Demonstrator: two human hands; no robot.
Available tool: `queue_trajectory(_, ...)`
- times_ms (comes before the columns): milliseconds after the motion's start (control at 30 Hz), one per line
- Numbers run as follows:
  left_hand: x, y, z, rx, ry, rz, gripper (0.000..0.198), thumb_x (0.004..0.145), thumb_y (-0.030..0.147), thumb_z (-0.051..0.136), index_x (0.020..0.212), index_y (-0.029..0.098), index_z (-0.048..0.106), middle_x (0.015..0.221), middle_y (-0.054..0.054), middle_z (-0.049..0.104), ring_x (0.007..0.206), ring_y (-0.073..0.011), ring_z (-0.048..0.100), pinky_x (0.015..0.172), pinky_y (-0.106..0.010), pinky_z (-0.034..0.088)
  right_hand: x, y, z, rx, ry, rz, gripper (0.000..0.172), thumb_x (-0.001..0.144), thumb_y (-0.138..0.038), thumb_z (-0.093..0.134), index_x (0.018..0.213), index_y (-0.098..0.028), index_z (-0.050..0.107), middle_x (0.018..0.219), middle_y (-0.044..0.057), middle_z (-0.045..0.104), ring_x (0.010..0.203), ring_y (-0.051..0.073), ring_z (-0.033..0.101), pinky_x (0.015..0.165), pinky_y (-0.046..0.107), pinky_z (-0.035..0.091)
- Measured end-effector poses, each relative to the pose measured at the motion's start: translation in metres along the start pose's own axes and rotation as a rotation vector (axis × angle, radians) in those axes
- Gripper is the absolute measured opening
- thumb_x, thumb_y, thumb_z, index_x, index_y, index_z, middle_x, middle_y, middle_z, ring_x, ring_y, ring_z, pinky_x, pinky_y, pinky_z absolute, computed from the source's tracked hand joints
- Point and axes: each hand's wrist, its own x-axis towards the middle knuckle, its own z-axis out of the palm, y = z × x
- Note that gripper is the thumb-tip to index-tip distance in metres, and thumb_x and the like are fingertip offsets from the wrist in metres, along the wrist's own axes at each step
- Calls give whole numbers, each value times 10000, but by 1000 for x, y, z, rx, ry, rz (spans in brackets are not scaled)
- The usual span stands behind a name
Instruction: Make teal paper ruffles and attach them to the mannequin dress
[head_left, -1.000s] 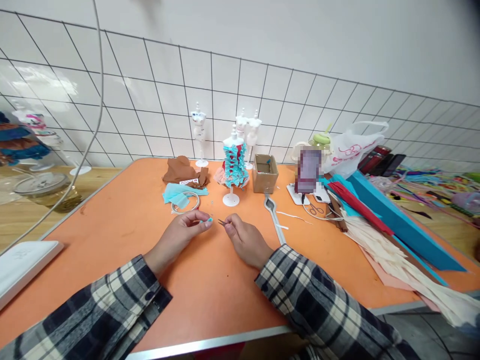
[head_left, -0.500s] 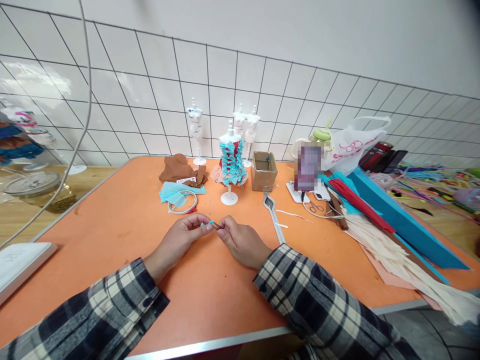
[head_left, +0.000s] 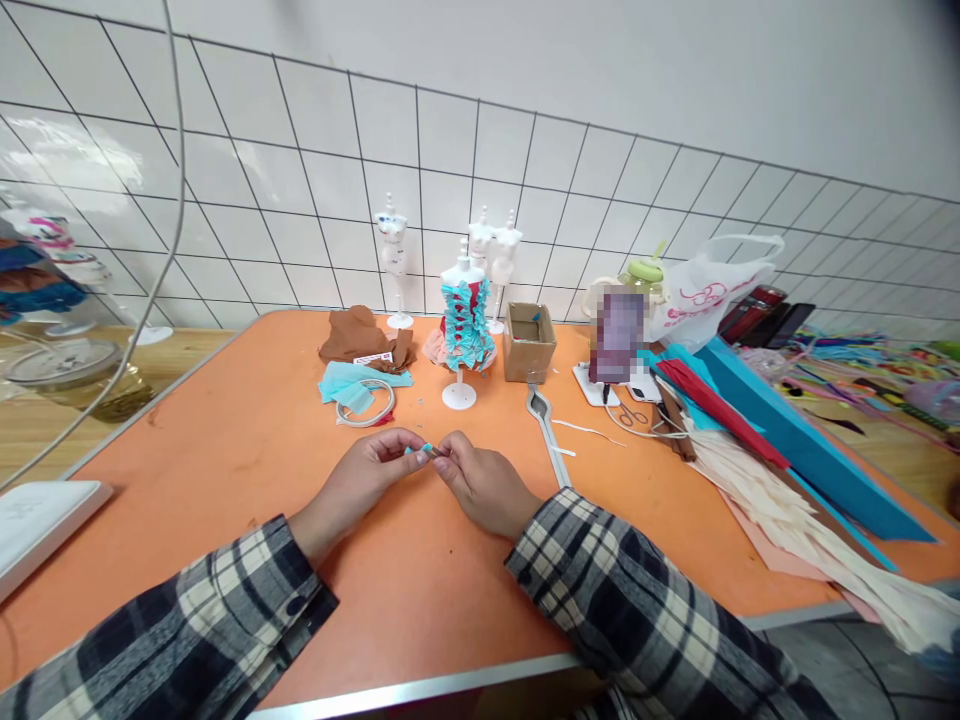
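My left hand (head_left: 371, 478) pinches a small piece of light blue paper (head_left: 426, 448) between thumb and fingers, above the orange table (head_left: 420, 600). Close beside it, my right hand (head_left: 484, 485) is closed on a thin brownish strip or stick, mostly hidden by the fingers, whose tip meets the blue paper. Behind both hands a small white mannequin (head_left: 460, 390) stands upright, dressed in ruffled light blue paper with red and pink parts. Blue crepe paper (head_left: 352, 388) and a white ring (head_left: 388, 408) lie beyond my left hand.
Brown paper (head_left: 349, 338) and a glue tube (head_left: 373, 359) lie at the back left. More mannequins stand behind. A cardboard box (head_left: 529, 355), scissors (head_left: 634, 415), a phone on a stand and paper strips (head_left: 757, 480) are on the right. A white box (head_left: 45, 530) is far left.
The blue paper between my fingertips has shifted slightly and less of the brownish piece shows. Both hands stay in nearly the same place.
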Motion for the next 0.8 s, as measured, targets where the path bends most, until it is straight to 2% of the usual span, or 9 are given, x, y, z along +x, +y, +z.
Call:
queue_trajectory(233, 0, -4, 0, 45, -51, -6, 377, 663, 492, 776, 783, 161, 643, 760, 1, 640, 726, -145, 549, 708, -258, 408, 0, -1, 0, 14, 7, -15, 226, 1001, -416, 348, 991, -220, 459, 780, -1, 585, 656, 160, 553, 571, 237, 283)
queue_trajectory(467, -1, -1, 2, 15, -39, -16, 341, 651, 462, 793, 771, 170, 665, 739, 12, 646, 691, -129, 539, 675, -239, 408, 1, -1, 2, 122, 30, -18, 190, 992, -388, 365, 944, -227, 455, 717, -27, 505, 624, 146, 500, 573, 232, 288)
queue_trajectory(633, -1, -1, 1, -18, -69, -20, 306, 632, 424, 819, 763, 177, 693, 753, 6, 669, 717, -137, 566, 707, -241, 433, 2, -2, 1, 172, 24, -17, 178, 983, -377, 383, 919, -228, 454, 703, -36, 486, 610, 140, 476, 570, 231, 290)
queue_trajectory(800, 1, -4, -1, -17, -100, 2, 280, 671, 425, 801, 796, 193, 705, 796, -1, 685, 749, -147, 583, 732, -248, 446, 2, -1, 2, 189, 27, -9, 159, 977, -355, 397, 906, -226, 458, 694, -39, 482, 620, 139, 475, 583, 234, 290)
